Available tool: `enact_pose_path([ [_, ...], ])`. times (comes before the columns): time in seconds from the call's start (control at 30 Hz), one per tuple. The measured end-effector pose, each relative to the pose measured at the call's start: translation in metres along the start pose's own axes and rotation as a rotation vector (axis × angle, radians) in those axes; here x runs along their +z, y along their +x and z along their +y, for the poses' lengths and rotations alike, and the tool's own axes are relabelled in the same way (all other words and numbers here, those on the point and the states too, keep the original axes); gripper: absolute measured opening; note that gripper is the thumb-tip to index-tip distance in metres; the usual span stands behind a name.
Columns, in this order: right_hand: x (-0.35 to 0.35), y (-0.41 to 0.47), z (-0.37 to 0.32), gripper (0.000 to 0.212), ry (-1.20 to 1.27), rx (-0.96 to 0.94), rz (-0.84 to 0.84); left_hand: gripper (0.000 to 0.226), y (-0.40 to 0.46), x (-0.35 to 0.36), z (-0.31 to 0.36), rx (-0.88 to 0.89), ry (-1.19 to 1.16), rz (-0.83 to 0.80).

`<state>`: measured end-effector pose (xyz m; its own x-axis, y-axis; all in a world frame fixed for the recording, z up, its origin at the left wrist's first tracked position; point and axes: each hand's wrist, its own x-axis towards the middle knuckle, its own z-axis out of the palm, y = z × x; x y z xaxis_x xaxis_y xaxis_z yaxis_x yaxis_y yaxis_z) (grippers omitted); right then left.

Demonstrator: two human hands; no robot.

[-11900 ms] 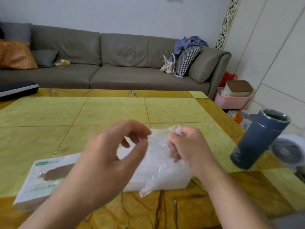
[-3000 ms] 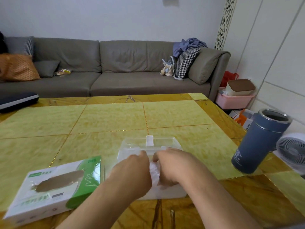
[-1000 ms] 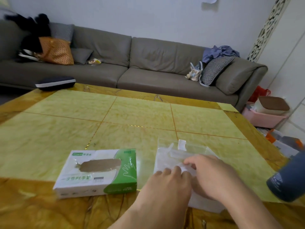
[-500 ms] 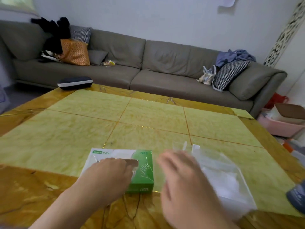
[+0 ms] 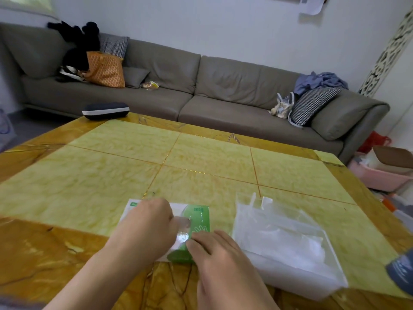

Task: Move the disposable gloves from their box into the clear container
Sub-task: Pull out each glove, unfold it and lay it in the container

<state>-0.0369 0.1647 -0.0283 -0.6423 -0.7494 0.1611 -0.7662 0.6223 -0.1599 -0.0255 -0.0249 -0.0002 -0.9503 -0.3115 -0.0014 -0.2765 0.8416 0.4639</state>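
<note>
Two bare hands work at a white and green glove box (image 5: 199, 217), which lies flat on a yellow marble-patterned tabletop (image 5: 201, 157) and serves as the landmark for everything else. The left hand (image 5: 149, 227) covers the middle of the box top, fingers curled down into its opening and pinching a thin clear disposable glove (image 5: 183, 233) that is partly out of the box. The right hand (image 5: 220, 258) sits at the near right corner of the box, its fingertips touching the same bit of clear film; whether they pinch it or only rest on it cannot be told.

Just to the right of the box stands the clear container (image 5: 290, 265), a see-through rectangular tub with its lid (image 5: 257, 202) tipped up at the far edge. A pile of pale, filmy gloves (image 5: 288, 240) already lies inside.

Further right of the box, at the picture's edge, part of a dark blue flask (image 5: 402, 271) shows. Far beyond the box, at the tabletop's back left corner, rests a dark zipped case (image 5: 105, 110). Behind the tabletop runs a long grey sofa (image 5: 201, 86) carrying an orange cushion (image 5: 105, 70), a checked cushion (image 5: 312, 104) and crumpled blue clothing (image 5: 319, 80). A pink bin (image 5: 377, 177) stands on the floor, far to the right.
</note>
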Motion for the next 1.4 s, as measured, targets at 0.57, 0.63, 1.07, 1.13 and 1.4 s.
enact_pose_path([
  [0.57, -0.008, 0.004, -0.009, 0.06, -0.013, 0.056, 0.014, 0.021, -0.007, -0.049, 0.016, -0.046, -1.473, 0.18],
  [0.63, -0.016, 0.001, -0.009, 0.053, 0.176, 0.141, 0.051, 0.022, -0.007, -0.043, 0.02, -0.084, -1.59, 0.099],
  [1.07, -0.11, -0.022, 0.043, 0.034, 0.589, 0.06, 0.374, 0.017, -0.032, 0.001, 0.059, 0.099, -1.142, -0.451],
  [1.13, -0.107, -0.023, 0.045, 0.011, 0.668, 0.114, 0.389, 0.026, -0.032, -0.009, 0.064, 0.212, -1.135, -0.437],
  [1.4, -0.105, -0.028, 0.058, 0.036, 0.857, 0.499, 0.392, 0.091, -0.022, -0.015, 0.039, 0.127, -1.22, -0.511],
])
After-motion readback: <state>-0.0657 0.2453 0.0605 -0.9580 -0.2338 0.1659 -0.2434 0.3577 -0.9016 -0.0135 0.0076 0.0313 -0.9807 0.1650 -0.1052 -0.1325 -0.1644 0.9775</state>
